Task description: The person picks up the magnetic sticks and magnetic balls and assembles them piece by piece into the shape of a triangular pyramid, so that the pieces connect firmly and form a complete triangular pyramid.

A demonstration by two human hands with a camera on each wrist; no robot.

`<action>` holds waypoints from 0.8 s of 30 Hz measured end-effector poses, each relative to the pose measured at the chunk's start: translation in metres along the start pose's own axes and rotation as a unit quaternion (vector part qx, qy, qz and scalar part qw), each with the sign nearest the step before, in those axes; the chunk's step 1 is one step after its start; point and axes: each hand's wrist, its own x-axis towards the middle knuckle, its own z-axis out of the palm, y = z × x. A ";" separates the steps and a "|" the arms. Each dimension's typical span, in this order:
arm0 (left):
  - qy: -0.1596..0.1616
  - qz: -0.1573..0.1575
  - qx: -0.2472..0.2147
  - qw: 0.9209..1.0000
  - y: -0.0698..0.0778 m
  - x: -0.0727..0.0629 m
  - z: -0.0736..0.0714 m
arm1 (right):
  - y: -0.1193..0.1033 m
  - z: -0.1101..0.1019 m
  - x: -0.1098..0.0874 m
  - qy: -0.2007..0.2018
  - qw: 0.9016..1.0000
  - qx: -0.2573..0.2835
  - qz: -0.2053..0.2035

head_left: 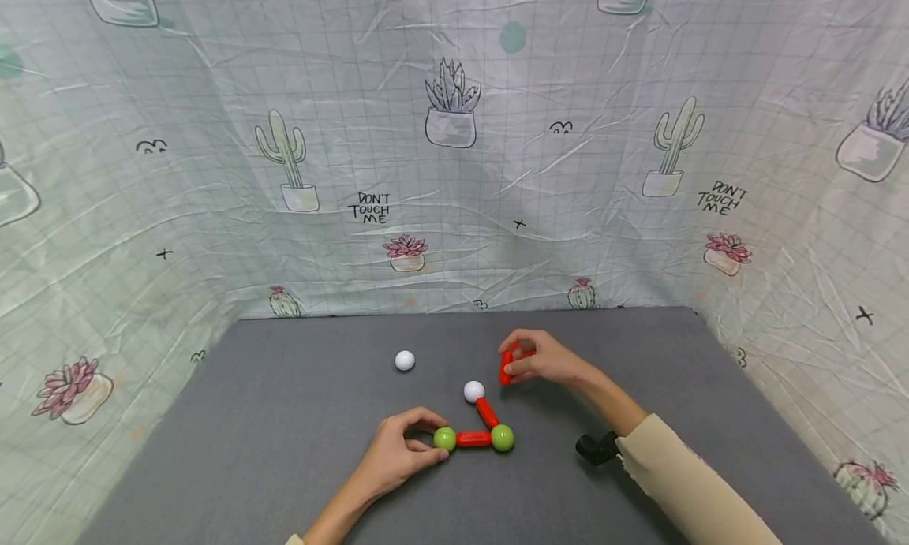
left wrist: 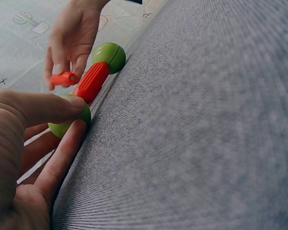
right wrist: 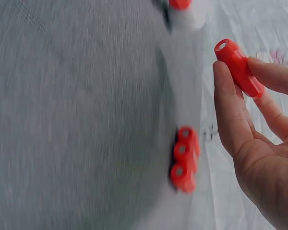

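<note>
The right hand (head_left: 543, 360) pinches one red rod (head_left: 506, 369) between thumb and fingers, above the grey table (head_left: 319, 379), and the rod's end which faces the right wrist camera is free, with no ball on it. The left hand (head_left: 398, 450) holds a green ball (head_left: 444, 439) between thumb and fingers, at the left end of a chain of pieces. In this chain, a lying rod (head_left: 473, 439) goes from the held ball to a second green ball (head_left: 502, 438), and from there a slanting rod (head_left: 487, 412) goes back to a white ball (head_left: 474, 391). So, as I judge, two sides of some figure are already made, and they stand as an angle which is not closed: between the white ball and the held green ball there is no rod. What is left seems to be the rod in the right hand, the loose white ball (head_left: 405, 360) lying apart on the table, and three spare rods (right wrist: 183, 152) side by side near the right hand. How many of these are needed, I cannot tell.
</note>
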 end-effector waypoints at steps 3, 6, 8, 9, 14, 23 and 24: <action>0.006 0.002 0.000 1.000 0.000 0.000 0.000 | -0.004 0.012 0.003 -0.015 1.000 -0.001 -0.004; 0.011 0.005 0.001 1.000 -0.001 0.000 0.000 | -0.008 0.025 0.005 -0.032 0.999 0.000 -0.009; 0.013 0.009 0.001 1.000 -0.002 0.000 0.000 | -0.009 0.032 0.005 -0.038 0.999 0.002 -0.011; 0.014 0.012 0.002 1.000 -0.002 0.000 0.000 | -0.010 0.036 0.006 -0.039 0.999 0.005 -0.011; 0.013 0.018 -0.004 1.000 -0.003 0.000 0.001 | -0.012 0.055 0.007 -0.035 0.999 0.012 -0.005; 0.006 0.004 -0.015 1.000 -0.001 0.002 0.000 | -0.015 0.075 0.008 -0.041 0.999 -0.022 -0.008; 0.006 0.002 -0.015 1.000 0.000 0.002 0.000 | -0.015 0.076 0.009 -0.041 0.999 -0.028 -0.008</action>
